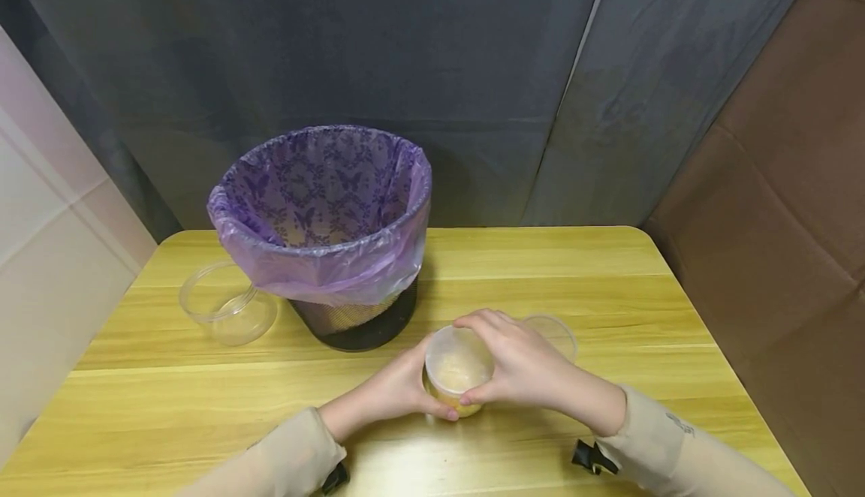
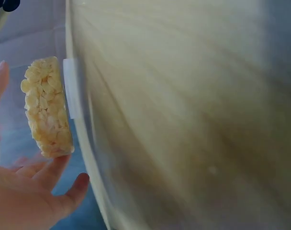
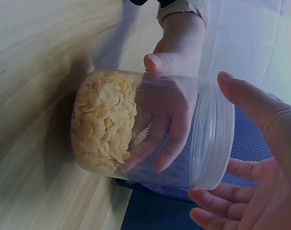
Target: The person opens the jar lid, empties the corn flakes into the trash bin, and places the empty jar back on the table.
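A clear plastic jar (image 3: 105,124) stands on the table, about half filled with pale yellow flakes (image 2: 47,108). A translucent lid (image 1: 459,358) covers its top. My left hand (image 1: 399,386) holds the jar low on its side, with the thumb at the front and the fingers round the back. From above, my right hand (image 1: 520,362) grips the lid by its rim, thumb in front and fingers behind. The right wrist view shows its fingertips right at the lid's edge.
Behind the hands, to the left, stands a black mesh bin (image 1: 378,329) with a purple patterned liner (image 1: 338,272) folded over its rim. A clear empty container (image 1: 236,324) sits left of the bin. Partly hidden behind my right hand lies a clear round disc (image 1: 561,334).
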`<state>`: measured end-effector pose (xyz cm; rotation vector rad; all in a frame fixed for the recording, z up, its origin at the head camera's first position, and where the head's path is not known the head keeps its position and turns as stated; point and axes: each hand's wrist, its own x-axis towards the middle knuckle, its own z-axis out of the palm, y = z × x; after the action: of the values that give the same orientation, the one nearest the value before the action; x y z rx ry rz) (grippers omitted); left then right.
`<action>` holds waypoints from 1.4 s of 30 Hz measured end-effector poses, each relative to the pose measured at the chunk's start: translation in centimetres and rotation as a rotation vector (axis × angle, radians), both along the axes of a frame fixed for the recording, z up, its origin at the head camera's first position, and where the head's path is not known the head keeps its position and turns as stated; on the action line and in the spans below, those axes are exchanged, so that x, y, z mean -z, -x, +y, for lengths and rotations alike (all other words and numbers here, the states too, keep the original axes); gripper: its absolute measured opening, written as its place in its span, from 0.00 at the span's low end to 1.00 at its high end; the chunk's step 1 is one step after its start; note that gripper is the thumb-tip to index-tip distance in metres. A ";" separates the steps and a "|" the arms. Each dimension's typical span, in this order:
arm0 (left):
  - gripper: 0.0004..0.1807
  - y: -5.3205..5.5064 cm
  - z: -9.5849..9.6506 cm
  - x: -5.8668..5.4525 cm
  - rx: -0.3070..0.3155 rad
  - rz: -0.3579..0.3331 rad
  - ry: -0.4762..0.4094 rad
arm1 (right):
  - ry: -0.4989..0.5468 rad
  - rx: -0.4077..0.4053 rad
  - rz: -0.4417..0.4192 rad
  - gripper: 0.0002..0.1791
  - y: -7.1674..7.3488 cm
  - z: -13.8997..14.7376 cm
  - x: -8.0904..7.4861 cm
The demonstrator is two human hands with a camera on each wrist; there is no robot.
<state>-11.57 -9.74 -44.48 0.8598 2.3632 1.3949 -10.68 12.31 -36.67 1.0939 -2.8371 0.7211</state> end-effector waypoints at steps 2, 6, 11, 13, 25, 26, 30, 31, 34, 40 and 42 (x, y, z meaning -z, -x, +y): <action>0.60 0.1 0.0 0.2 0.009 -0.007 0.005 | -0.007 0.002 -0.012 0.51 0.1 -0.1 0.2; 0.60 0.4 -0.1 0.5 0.021 -0.017 0.016 | -0.018 0.003 -0.029 0.52 0.3 -0.2 0.6; 0.60 0.7 -0.2 0.9 0.033 -0.030 0.026 | -0.028 0.000 -0.033 0.53 0.6 -0.4 1.0; 0.61 0.8 -0.2 1.0 0.042 -0.035 0.026 | -0.029 -0.005 -0.032 0.54 0.7 -0.5 1.1; 0.58 1.1 -0.2 1.1 0.062 -0.016 0.034 | -0.051 -0.044 -0.075 0.56 1.3 -0.4 1.1; 0.58 1.2 -0.2 1.1 0.064 -0.009 0.039 | -0.052 -0.049 -0.082 0.56 1.3 -0.4 1.1; 0.57 1.3 -0.2 1.2 0.072 0.021 0.059 | -0.053 -0.069 -0.101 0.55 1.6 -0.4 1.0; 0.56 1.4 -0.2 1.2 0.073 0.027 0.062 | -0.052 -0.075 -0.101 0.54 1.7 -0.4 1.0; 0.56 1.5 -0.2 1.2 0.071 0.042 0.069 | -0.051 -0.098 -0.093 0.54 2.0 -0.4 1.0; 0.56 1.6 -0.3 1.2 0.071 0.027 0.076 | -0.046 -0.144 -0.075 0.54 2.3 -0.3 1.2; 0.56 1.6 -0.3 1.1 0.073 0.023 0.075 | -0.041 -0.154 -0.077 0.54 2.4 -0.2 1.2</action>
<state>-13.19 -10.04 -45.60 0.9366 2.3597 1.2665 -13.10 12.06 -37.89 1.3319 -2.8671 0.7319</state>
